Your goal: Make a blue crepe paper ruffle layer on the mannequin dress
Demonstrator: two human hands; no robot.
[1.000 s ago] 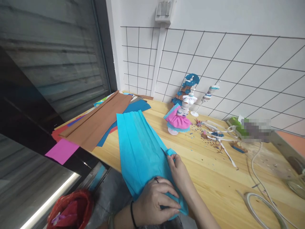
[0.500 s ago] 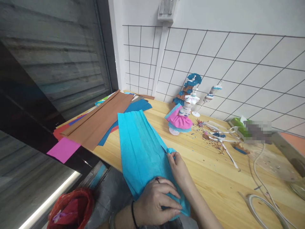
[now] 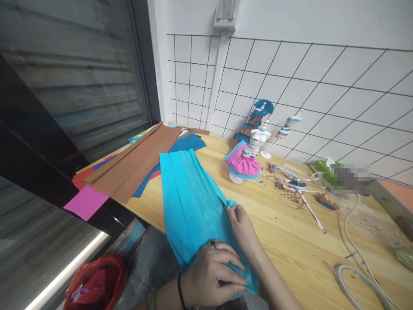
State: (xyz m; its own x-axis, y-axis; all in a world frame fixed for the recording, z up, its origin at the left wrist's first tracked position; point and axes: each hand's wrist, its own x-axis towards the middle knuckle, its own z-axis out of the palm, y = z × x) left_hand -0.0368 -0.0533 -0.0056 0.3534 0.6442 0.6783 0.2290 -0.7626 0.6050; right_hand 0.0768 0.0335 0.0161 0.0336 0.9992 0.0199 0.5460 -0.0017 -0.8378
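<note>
A long sheet of turquoise crepe paper (image 3: 190, 193) with lengthwise creases lies slanting over the table's front edge. My left hand (image 3: 216, 271), wearing a ring and a black wrist band, rests across its near part. Its fingers and thumb close together on the paper near the bottom right. Farther up the right edge, my right hand (image 3: 240, 226) pinches a gathered bit of the same paper between thumb and fingers. A thin dark line shows beside those fingertips; I cannot tell whether it is a tool or a shadow.
Brown paper (image 3: 135, 159) tops a pile of coloured sheets at left. Small dress forms, one in a pink skirt (image 3: 245, 165), stand at the back. Paper scraps (image 3: 290, 193) and a white cable (image 3: 346, 224) lie right. A red-lined bin (image 3: 114, 269) is below left.
</note>
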